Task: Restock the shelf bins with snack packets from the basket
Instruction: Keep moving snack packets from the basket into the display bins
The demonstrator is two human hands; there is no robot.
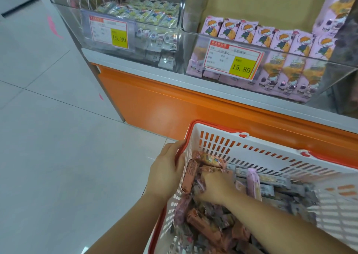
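The pink-packet bin (290,54) stands open on top; its clear front wall blocks reaching straight in.

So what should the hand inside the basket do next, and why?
Probably close the right hand on a few packets and lift them out. It is already down in the pile, the left hand grips the basket by its rim, which should steady it, and the right bin shows open space behind its row of pink packs.
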